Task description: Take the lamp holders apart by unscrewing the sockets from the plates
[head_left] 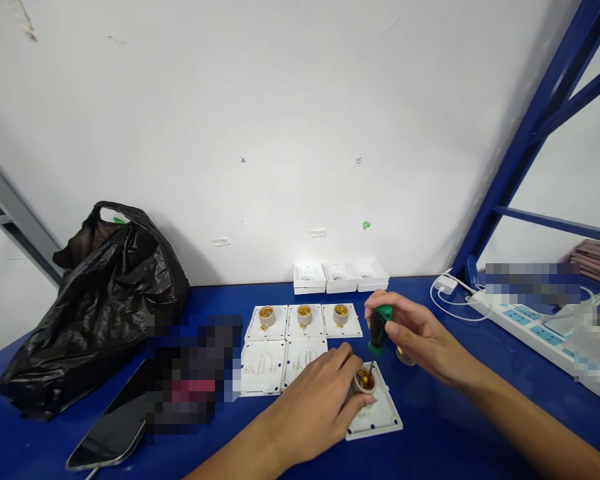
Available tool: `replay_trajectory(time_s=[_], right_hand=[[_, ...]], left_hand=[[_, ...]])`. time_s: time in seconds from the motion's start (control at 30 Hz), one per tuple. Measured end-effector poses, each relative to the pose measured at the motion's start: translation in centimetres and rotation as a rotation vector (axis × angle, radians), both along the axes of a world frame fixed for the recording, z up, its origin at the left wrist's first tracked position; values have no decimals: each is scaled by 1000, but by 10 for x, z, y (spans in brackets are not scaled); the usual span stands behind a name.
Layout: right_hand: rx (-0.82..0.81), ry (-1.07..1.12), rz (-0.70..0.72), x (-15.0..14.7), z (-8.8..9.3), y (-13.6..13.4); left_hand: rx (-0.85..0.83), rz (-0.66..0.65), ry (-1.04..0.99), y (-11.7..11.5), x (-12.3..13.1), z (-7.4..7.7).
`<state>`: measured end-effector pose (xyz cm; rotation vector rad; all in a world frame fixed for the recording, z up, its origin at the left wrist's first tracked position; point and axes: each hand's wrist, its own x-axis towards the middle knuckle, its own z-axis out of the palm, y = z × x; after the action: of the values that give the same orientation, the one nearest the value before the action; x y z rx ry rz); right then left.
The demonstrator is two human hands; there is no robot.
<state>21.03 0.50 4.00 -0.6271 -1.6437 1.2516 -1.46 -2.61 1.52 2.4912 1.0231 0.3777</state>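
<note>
My right hand point(413, 327) grips a green and black screwdriver point(379, 328) by its handle. The shaft points down into a round lamp socket point(364, 379) with a brass-coloured inside. That socket sits on a square white plate point(380, 417) on the blue table. Fingers of my left hand point(325, 393) are closed around the socket, holding it on the plate. Behind my right hand a second, loose socket point(405, 357) is partly hidden. Further back, three white plates carry sockets, among them the left one point(267, 315). Two bare white plates point(261, 367) lie in front of them.
White square covers with round holes point(341, 275) are stacked against the wall. A black plastic bag point(115, 300) stands at the left, with a phone or tablet point(113, 420) before it. A white power strip point(535, 327) with cables lies along the right, beside a blue metal frame point(510, 160).
</note>
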Motion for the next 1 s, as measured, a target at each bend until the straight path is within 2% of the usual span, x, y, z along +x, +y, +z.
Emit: replay_trajectory(time_s=[0.1,0.27,0.47,0.6,0.7,0.77,0.87,0.93,1.0], right_hand=[[-35,54,-78,4,3,6],[-45,219,-335,14,8,24],[65,227,-627,29,-13,45],[150,239,-787,36,-18,50],[210,222,-817,36,-13,47],[249,206,-806,34,-10,43],[286,182,-761,29,-12,40],[299,159,-738,27,-16,41],[308,133,-726,26,-20,43]], left_hand=[[-27,23,-39,1,-1,0],[-79,35,-85,2,-4,-4],[-39,26,-103,8,-3,-8],[76,19,-61,15,8,2],[266,-47,80,18,26,14],[408,-152,201,17,42,19],[590,-325,332,13,68,19],[665,-372,358,8,78,16],[655,-392,338,3,79,16]])
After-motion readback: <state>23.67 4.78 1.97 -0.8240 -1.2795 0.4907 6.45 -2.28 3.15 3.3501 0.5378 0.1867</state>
